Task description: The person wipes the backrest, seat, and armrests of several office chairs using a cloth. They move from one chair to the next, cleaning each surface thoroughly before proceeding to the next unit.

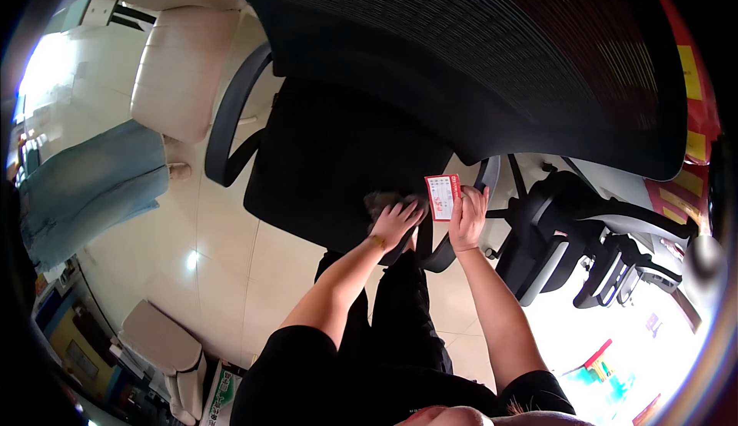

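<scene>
A black office chair with a mesh back stands before me, its padded seat under my hands. My left hand presses a dark, crumpled cloth onto the seat near its front right part; the cloth looks blurred. Held up in my right hand is a red-edged white card bearing writing, beside the chair's right armrest. The left armrest curves up on the other side.
Several more black office chairs stand at the right. A beige padded chair is at the upper left, near a person's leg in blue jeans. Another beige seat and a printed box are at the lower left.
</scene>
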### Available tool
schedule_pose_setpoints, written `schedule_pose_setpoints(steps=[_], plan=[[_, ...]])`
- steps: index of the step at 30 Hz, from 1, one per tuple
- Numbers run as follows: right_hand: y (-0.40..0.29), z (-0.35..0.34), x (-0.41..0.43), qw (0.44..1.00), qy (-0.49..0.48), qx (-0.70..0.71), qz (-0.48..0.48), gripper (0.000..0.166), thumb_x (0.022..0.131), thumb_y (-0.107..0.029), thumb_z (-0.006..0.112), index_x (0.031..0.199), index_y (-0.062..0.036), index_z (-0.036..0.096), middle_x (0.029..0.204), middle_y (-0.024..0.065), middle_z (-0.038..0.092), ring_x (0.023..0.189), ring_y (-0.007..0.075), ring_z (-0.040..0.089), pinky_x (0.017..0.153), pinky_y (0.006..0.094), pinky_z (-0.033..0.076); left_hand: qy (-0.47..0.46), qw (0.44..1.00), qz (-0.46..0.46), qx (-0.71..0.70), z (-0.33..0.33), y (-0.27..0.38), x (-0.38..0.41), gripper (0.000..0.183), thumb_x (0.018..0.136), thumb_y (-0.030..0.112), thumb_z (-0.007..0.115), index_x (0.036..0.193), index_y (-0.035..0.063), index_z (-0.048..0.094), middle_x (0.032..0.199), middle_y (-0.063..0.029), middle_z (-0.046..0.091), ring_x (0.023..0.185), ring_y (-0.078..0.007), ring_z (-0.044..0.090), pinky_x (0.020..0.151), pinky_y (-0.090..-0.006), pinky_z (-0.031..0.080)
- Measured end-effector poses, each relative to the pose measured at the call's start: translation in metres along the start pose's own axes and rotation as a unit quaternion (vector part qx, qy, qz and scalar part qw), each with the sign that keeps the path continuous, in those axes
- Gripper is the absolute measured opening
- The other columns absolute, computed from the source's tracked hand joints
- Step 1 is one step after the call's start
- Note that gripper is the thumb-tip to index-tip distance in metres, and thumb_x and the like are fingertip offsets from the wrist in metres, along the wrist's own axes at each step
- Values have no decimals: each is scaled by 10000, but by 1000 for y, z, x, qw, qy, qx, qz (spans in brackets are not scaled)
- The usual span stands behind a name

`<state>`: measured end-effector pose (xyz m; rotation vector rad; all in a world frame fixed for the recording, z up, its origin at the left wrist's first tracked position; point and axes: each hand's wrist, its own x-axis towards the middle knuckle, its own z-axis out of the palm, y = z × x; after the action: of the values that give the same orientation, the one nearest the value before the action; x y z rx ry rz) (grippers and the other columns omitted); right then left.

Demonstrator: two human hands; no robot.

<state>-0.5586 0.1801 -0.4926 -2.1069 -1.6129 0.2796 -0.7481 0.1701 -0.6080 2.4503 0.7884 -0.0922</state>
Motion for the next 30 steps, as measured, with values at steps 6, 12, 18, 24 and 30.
schedule_pose_setpoints(steps=[6, 12, 18, 24, 30], plan=[[-2, 0, -1, 999, -14, -41, -18, 130, 924, -130, 514, 877, -23, 572, 1013, 89, 621, 1044, 272, 567, 1135, 496, 250, -194, 975, 9, -108, 14, -15, -187, 607, 795, 116, 605, 1383, 208, 483, 1421, -60, 461, 1150, -301, 513, 952, -453, 448], [-2, -2, -1, 996, -25, -78, -28, 133, 906, -160, 534, 843, -53, 581, 963, 48, 626, 1025, 243, 563, 1140, 475, 240, 173, 966, -141, -131, -96, -98, -129, 569, 710, 67, 648, 1270, 79, 547, 1298, -156, 539, 1131, -372, 517, 932, -463, 431], [-6, 3, 3, 994, -32, -95, -50, 102, 890, -153, 553, 847, -65, 586, 967, 38, 623, 1033, 236, 557, 1133, 473, 249, 283, 894, -346, -20, -132, -202, -46, 698, 728, 56, 663, 1389, 134, 451, 1421, -143, 448, 1206, -389, 464, 1007, -459, 411], [1, 5, -4, 990, -32, -128, -45, 105, 892, -149, 553, 853, -60, 592, 985, 41, 621, 1046, 236, 550, 1137, 473, 246, 67, 964, -244, -77, -35, -66, -60, 583, 766, 96, 630, 1328, 201, 515, 1403, -120, 439, 1116, -405, 493, 883, -486, 486], [-1, 8, -4, 988, -42, -140, -41, 148, 907, -174, 533, 853, -51, 596, 996, 46, 622, 1070, 240, 537, 1143, 472, 236, -19, 963, 22, -270, -6, -15, -145, 472, 747, 139, 657, 1214, 180, 608, 1262, -98, 572, 1156, -316, 536, 1017, -455, 418]])
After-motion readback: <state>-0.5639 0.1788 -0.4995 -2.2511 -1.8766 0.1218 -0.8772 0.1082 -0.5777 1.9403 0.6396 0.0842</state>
